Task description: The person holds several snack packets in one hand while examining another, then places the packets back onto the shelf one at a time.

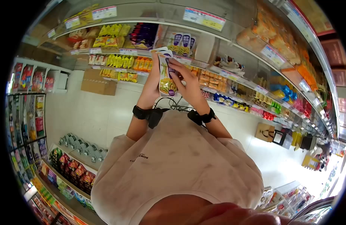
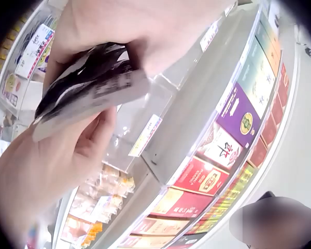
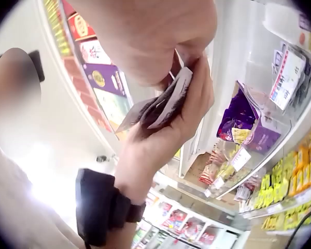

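Both hands hold a small stack of flat snack packets (image 1: pixel 166 85) in front of the chest, at the shelf edge. The front packet is white with a purple band and a food picture; others fan out behind its top. My left hand (image 1: pixel 153 79) grips the stack along its left side. From the right, my right hand (image 1: pixel 188 83) holds it, fingers over the front packet's face. The wrist views show the packets (image 2: pixel 96 93) edge-on, dark and pale layers between the left hand (image 2: pixel 140 26) and right hand (image 2: pixel 46 161).
Similar purple-and-white packets (image 1: pixel 180 43) stand in a clear bin on the shelf ahead. Dark purple bags (image 1: pixel 143 35) and yellow packets (image 1: pixel 112 35) fill bins to their left. Price tags (image 1: pixel 205 18) line the shelf edges. A cardboard box (image 1: pixel 99 81) lies on the floor at left.
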A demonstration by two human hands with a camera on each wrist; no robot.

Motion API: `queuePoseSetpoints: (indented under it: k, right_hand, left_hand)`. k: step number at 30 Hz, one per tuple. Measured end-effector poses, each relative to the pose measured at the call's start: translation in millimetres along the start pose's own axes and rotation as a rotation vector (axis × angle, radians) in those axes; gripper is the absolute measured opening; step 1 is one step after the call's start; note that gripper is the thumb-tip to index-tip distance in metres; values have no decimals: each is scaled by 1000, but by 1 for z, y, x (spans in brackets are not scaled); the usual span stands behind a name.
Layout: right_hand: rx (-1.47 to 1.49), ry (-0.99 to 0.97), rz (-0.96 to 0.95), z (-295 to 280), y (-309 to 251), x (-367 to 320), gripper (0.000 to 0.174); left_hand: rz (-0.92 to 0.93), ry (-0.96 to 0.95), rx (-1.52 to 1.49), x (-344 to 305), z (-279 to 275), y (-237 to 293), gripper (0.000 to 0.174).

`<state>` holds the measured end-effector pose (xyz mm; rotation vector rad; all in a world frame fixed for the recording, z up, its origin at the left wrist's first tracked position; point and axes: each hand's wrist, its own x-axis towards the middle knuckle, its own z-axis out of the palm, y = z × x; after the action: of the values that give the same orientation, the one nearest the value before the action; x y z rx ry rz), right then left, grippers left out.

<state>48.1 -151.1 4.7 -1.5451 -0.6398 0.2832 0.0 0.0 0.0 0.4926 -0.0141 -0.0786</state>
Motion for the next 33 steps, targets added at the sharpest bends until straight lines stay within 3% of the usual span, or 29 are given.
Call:
queuePoseSetpoints:
  k: [2,5,6,9,12,15,16,19,21,24,26,28,30,33]
  right_hand:
    - [-110,-27,-107,0,8,5,26]
    - [-713,-40,-479,2,-1,23,25]
    - [-675,-106,-487,-2,2,29,40]
    - [-231,-196,-268,-2,-9,21,66]
    - [-401,-308,-321,2,-29,14,90]
    - [-431,-307,-380,9,-9,22,101]
    - [-422,-318,-375,8,-8,24,101]
    - [-357,-349,-355,10,-11,33,100]
    - [-262,-357,-311,12,-16,37,94]
    - [-18,-215,-284,5,8,53,75]
    - [47,-49,-40,-12,47,84,56]
    - [-199,106,75,-35,114,116,50]
    - [-433,160,149,-47,164,142,58]
    - [-667,254,171,-42,175,164,68]
  left_hand:
    - [153,279,258,-8,17,-1,47]
    - [77,379,230,-4,-1,15,39]
    - [51,435,231,-3,6,13,35]
    - [70,468,279,-10,10,25,34]
    - [184,496,328,-10,6,33,34]
    - [94,427,218,-6,-1,32,35]
    - [112,386,42,-8,6,29,34]
    - [114,319,7,-7,-6,36,31]
    - [131,372,56,-5,-8,36,29]
    - [219,465,209,-3,-3,42,26]
    - [281,559,248,-6,0,50,27]
    - [316,597,275,-11,1,54,27]
    - [326,630,318,-13,2,56,28]
    - [343,581,407,-18,3,54,25]
